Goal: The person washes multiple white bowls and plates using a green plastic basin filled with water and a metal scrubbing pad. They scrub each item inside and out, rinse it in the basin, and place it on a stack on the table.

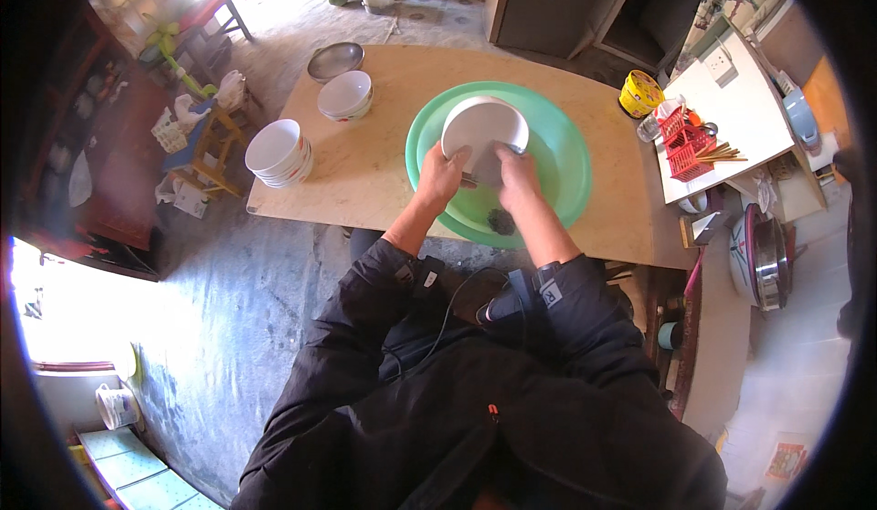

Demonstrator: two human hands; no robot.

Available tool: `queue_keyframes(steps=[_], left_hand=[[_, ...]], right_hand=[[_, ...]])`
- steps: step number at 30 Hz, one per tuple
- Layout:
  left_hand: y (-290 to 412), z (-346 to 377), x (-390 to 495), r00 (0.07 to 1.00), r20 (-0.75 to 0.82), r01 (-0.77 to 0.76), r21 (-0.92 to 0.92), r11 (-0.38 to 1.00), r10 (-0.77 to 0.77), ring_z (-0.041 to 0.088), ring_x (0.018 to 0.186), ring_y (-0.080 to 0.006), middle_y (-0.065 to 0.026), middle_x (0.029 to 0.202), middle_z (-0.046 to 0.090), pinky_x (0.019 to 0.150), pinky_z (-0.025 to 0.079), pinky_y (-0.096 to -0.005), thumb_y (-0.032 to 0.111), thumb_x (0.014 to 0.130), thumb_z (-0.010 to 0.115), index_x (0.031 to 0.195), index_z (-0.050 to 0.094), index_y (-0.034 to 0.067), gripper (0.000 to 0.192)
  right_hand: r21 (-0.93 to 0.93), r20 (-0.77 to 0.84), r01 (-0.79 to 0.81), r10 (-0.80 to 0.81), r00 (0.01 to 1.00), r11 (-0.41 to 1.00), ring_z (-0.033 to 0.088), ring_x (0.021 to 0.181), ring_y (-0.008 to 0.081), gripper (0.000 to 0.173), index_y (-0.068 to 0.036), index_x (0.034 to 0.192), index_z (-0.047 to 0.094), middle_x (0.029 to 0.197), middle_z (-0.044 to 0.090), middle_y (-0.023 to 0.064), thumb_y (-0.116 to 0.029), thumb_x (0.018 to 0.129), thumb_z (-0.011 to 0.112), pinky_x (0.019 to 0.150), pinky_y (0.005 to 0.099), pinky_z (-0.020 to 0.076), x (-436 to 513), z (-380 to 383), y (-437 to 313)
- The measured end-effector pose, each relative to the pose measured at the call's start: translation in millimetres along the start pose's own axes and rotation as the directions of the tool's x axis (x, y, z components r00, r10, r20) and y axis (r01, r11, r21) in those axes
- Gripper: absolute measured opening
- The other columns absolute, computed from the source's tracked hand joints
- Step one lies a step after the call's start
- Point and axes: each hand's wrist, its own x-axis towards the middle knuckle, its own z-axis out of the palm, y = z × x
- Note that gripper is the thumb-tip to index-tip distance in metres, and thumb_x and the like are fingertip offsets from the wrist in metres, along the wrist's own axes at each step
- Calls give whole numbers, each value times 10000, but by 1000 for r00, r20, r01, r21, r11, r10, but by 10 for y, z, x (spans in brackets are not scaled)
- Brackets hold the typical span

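Over a green plastic basin [572, 198], I hold a white bowl [485, 120] between both hands, its open side tilted towards me. My left hand [442, 175] grips the near left rim, thumb inside. On the near right rim is my right hand [517, 173], thumb also over the edge; a small greyish-blue bit shows by that thumb, too small to identify. Below my hands, a dark scouring pad [501, 222] lies in the near part of the basin. The fingers beneath the bowl are hidden.
On the wooden table [370, 188] at left stand a stack of white bowls [274, 150], a smaller stack [344, 95] and a metal bowl [336, 62]. A white side table [747, 109] at right bears red baskets [687, 147] with chopsticks. A yellow tub [641, 93] is beside it.
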Motion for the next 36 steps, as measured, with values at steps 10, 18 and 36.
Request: queue_keyframes(steps=[10, 18, 36], left_hand=[[-53, -69, -10, 987, 156, 20, 95, 995, -35, 750, 743, -283, -203, 978, 730, 601, 625, -367, 62, 991, 458, 1289, 573, -85, 352], [-13, -18, -11, 998, 64, 16, -1, 1000, -16, 732, 856, -250, -161, 1062, 722, 635, 615, -353, 44, 973, 481, 1276, 600, -78, 348], [-98, -59, 57, 988, 152, -14, -73, 997, 25, 749, 897, -296, -187, 1138, 711, 676, 657, -388, 28, 959, 445, 1323, 577, -71, 399]], right_hand=[[-744, 226, 460, -464, 856, 485, 709, 809, 194, 269, 30, 1124, 740, 889, 769, 111, -183, 963, 706, 786, 366, 547, -159, -89, -662], [-471, 11, 318, -355, 935, 823, 681, 861, 177, 333, 40, 1156, 729, 989, 760, 104, -217, 944, 709, 798, 375, 543, 4, -102, -27], [-733, 332, 604, -612, 718, 312, 750, 934, 366, 297, -3, 1133, 737, 993, 764, 215, -230, 942, 727, 819, 426, 574, -3, -41, -659]])
